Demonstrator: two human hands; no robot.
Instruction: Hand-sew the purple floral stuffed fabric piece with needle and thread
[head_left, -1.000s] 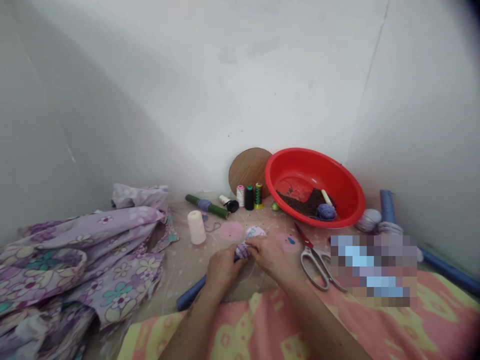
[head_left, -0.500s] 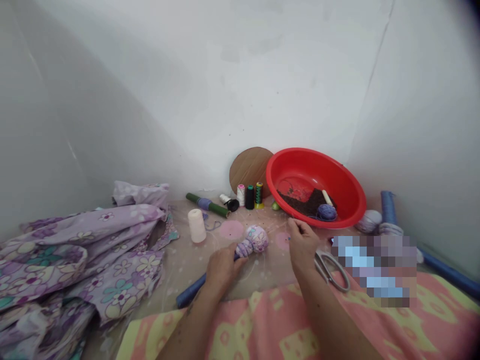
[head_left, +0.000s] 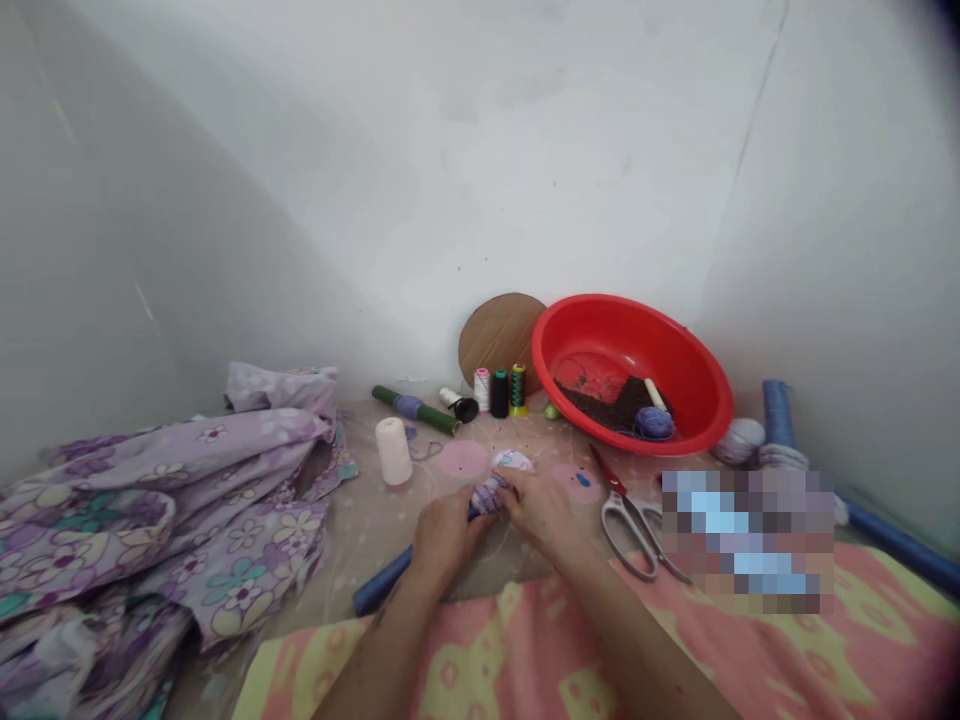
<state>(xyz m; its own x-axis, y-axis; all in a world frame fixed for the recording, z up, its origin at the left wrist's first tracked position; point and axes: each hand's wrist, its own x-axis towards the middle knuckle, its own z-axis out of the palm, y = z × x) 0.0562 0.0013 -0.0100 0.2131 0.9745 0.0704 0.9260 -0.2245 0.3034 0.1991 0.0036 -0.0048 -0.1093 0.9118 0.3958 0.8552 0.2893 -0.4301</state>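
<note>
A small floral fabric bundle (head_left: 507, 467), rounded at its far end and gathered at a neck, sits at the tip of a blue stick (head_left: 381, 585) on the floor. My left hand (head_left: 444, 532) is closed round the stick just below the bundle's neck. My right hand (head_left: 546, 510) is pressed against the bundle's right side, fingers pinched at the neck. A thin pale thread trails below the hands.
Scissors with a red pivot (head_left: 628, 516) lie right of my right hand. A red basin (head_left: 694, 367) holds dark cloth and a purple yarn ball. Thread spools (head_left: 498, 392), a cream spool (head_left: 393, 452) and a green tube (head_left: 416, 411) stand behind. Floral purple cloth (head_left: 165, 505) is heaped at left.
My right hand swung out right toward the scissors half a second ago and has now come back onto the bundle's neck. My left hand stayed on the stick.
</note>
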